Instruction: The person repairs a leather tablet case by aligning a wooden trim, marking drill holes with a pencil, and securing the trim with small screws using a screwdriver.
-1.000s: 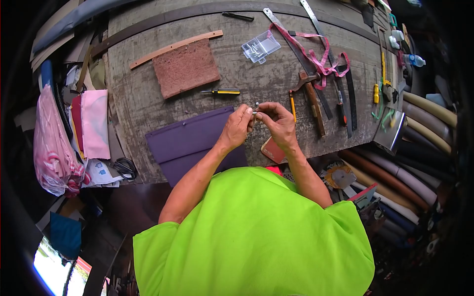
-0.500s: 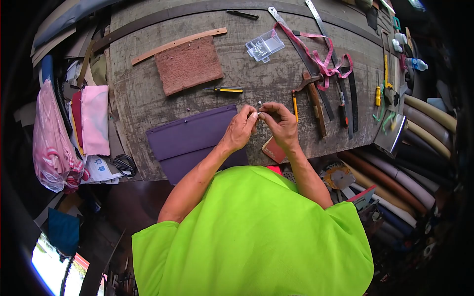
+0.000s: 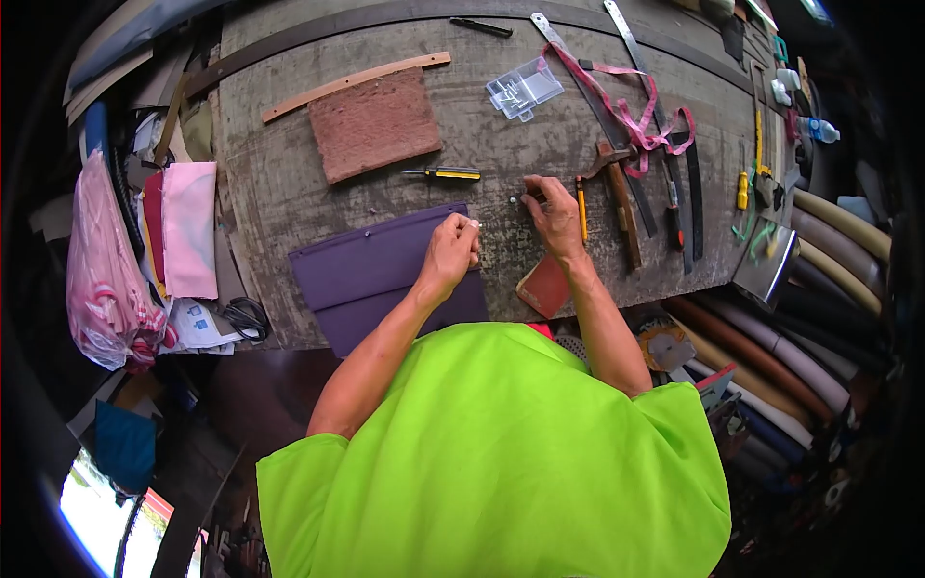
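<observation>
My left hand (image 3: 450,254) is closed in a pinch above the right edge of the purple folded piece (image 3: 376,265). A small whitish metal piece (image 3: 477,223) shows at its fingertips, too small to name surely. My right hand (image 3: 554,220) is apart from the left, its thumb and forefinger slightly spread. Just left of those fingertips, another small shiny metal piece (image 3: 513,200) sits on the wooden table (image 3: 385,207). On the purple piece's top edge, a small stud (image 3: 367,232) stands out. A yellow pencil (image 3: 582,210) lies beside my right hand.
Beyond my hands lie a yellow-black screwdriver (image 3: 451,173), a reddish-brown slab (image 3: 374,125) and a clear box of small metal parts (image 3: 523,89). To the right are a hammer (image 3: 621,207), metal rulers (image 3: 631,48) and pink tape (image 3: 636,125). A red-brown block (image 3: 544,287) lies near the front edge.
My hands were together at the fingertips and have separated. The left has drawn back slightly left with the small metal piece; the right has moved up beside the piece on the table.
</observation>
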`<state>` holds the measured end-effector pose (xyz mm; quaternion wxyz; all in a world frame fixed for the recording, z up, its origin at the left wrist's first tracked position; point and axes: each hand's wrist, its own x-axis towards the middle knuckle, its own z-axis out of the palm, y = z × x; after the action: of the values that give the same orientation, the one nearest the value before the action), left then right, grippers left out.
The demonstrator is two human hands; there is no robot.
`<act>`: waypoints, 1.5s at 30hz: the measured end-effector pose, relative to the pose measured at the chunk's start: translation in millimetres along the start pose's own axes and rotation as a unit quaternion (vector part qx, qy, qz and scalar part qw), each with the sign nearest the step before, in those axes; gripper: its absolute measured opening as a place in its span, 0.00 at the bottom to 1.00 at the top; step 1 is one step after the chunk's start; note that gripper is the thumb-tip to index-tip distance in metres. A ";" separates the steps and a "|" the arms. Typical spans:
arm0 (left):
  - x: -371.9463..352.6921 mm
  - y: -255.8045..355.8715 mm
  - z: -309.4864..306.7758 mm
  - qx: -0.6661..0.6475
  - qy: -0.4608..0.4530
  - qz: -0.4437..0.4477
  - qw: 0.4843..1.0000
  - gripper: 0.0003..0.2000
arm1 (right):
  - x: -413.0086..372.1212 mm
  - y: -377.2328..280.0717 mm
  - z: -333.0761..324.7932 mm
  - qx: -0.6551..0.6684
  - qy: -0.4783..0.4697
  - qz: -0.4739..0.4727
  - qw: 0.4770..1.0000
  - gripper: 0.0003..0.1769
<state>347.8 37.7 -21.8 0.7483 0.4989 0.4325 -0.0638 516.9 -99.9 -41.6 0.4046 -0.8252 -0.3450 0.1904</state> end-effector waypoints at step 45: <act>24.8 21.2 -60.5 0.497 0.035 0.266 0.825 0.10 | -17.3 -47.4 36.7 0.280 -0.035 0.231 0.931 0.07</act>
<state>339.0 105.0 -32.6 0.3715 0.9009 0.2185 -0.0518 463.6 -72.1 -25.1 0.5517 -0.7283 -0.0911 0.3961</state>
